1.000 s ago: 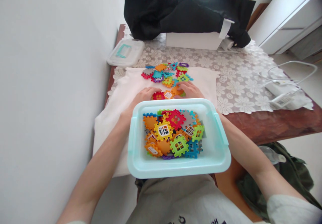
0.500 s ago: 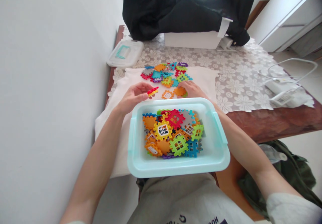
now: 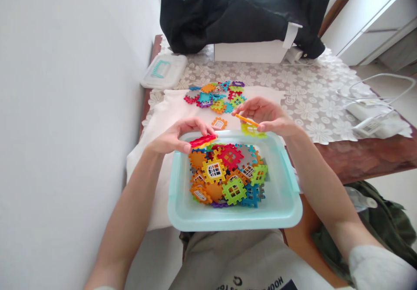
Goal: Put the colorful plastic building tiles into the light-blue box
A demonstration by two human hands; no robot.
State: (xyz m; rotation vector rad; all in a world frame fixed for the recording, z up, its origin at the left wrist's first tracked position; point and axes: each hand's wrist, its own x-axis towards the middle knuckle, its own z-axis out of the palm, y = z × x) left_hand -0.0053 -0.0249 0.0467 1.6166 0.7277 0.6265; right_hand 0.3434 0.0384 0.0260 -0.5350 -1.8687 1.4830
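Evidently the work is only partway through, with pieces lying in two places and others between them in the person's hands. The turquoise tub (image 3: 234,224) stands at the near side, its middle covered by a mixed heap of notched pieces (image 3: 230,176), seemingly the larger share. Beyond it, on the white cloth (image 3: 156,114), a smaller overlapping cluster (image 3: 216,97) lies loose, and one orange piece with a white window (image 3: 219,123) lies apart from it, just past the tub's far rim. The left hand (image 3: 177,137), fingers bent and thumb opposed, pinches red and yellow pieces (image 3: 202,141) edge-on above the tub's far left corner; they have not yet joined the heap. The right hand (image 3: 269,116) is loosely curved, gripping an orange piece (image 3: 246,120) nearly edge-on over the far rim. A blurred lime piece (image 3: 253,130) shows just below it, and whether that one is gripped or loose cannot be told. At the far left lies a translucent lid (image 3: 177,68), well apart from the tub, which is uncovered.
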